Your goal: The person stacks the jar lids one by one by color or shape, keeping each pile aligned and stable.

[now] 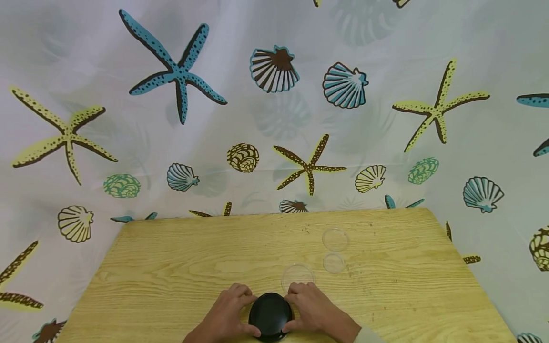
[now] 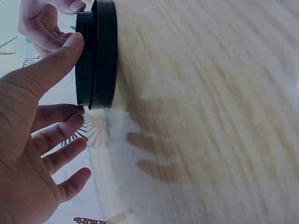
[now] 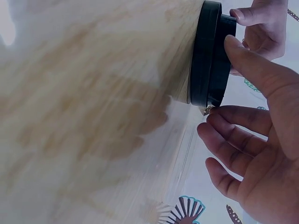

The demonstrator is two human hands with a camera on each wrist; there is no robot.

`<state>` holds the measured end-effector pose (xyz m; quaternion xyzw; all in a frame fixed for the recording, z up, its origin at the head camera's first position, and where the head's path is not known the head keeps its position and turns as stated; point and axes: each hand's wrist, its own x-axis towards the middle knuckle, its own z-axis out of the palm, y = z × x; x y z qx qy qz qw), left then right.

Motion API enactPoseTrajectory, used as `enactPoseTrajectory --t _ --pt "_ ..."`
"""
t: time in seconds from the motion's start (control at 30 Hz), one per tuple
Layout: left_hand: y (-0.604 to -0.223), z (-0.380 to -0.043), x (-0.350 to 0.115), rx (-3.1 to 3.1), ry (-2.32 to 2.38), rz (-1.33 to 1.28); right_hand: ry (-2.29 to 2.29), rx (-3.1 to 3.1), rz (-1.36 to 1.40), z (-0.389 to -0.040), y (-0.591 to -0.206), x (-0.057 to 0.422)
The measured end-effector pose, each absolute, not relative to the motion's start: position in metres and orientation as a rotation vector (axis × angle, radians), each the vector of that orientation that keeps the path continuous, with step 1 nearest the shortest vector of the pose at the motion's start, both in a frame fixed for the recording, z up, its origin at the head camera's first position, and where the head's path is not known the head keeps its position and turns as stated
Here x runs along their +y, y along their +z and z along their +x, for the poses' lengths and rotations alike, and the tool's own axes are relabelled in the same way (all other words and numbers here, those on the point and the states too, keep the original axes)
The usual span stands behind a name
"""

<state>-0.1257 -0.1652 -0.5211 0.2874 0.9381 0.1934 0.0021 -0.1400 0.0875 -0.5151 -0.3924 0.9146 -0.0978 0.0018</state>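
Two black round pieces, apparently shallow lids, lie stacked near the front edge of the table. Seen from above in the head view, the smooth upper black lid hides most of what is under it. Side-on, the smaller upper lid sits on a wider lower black lid, which rests on the wood. My left hand holds the upper lid's left rim between thumb and index finger, its other fingers spread loosely. On the opposite side, my right hand grips the rim likewise, thumb near, fingertips at the far side.
Just beyond my right fingers lies a clear round piece. Farther back are a small clear disc and a medium clear disc. The wooden table ends at a hanging curtain printed with starfish and shells.
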Motion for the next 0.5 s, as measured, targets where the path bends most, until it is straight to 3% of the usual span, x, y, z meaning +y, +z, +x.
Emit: enactPoseTrajectory --t 0.5 --pt "-0.5208 -0.1255 -0.1649 2.922 0.572 0.906 -0.305 2.831 -1.224 -0.1407 -0.5167 0.0856"
